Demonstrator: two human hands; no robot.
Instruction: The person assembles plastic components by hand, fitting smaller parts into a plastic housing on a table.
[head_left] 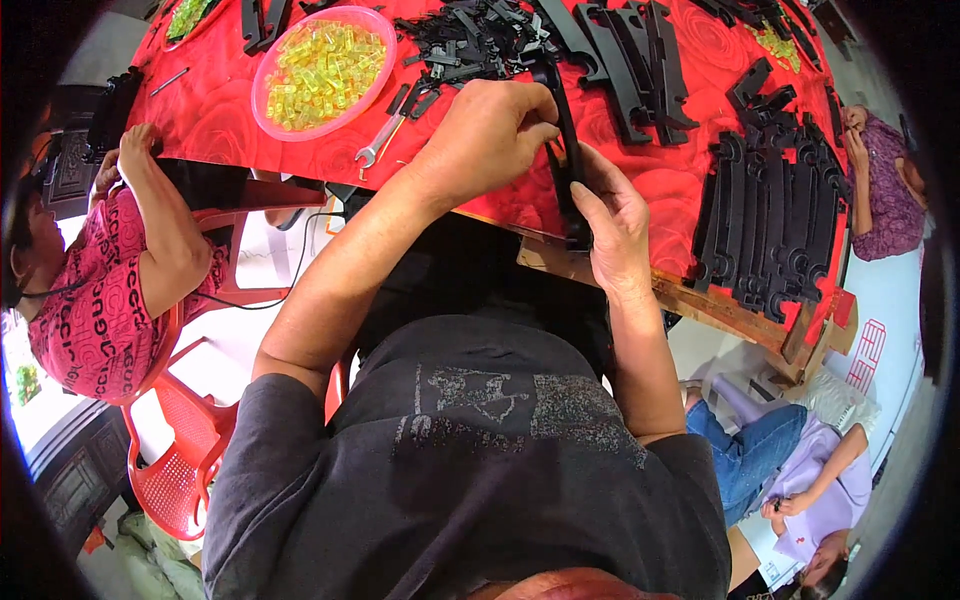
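A long, narrow black plastic piece (pixel 568 135) stands nearly upright over the front edge of the table, its lower end pointing toward me. My right hand (pixel 615 220) grips it near that lower end, thumb on its face and fingers behind. Further up, my left hand (pixel 495 130) is closed in a pinch against the left side of the piece. Whatever sits between those fingertips is too small to make out. Just beyond my left hand lies a loose heap of small black parts (pixel 465 50).
A pink bowl (pixel 262 112) holds yellow translucent pieces (pixel 325 75); a wrench (pixel 380 142) lies beside it. Long black pieces (pixel 640 80) and a row of notched ones (pixel 770 220) cover the right of the red tablecloth (pixel 650 185). Other people sit left and right, near a red chair (pixel 175 470).
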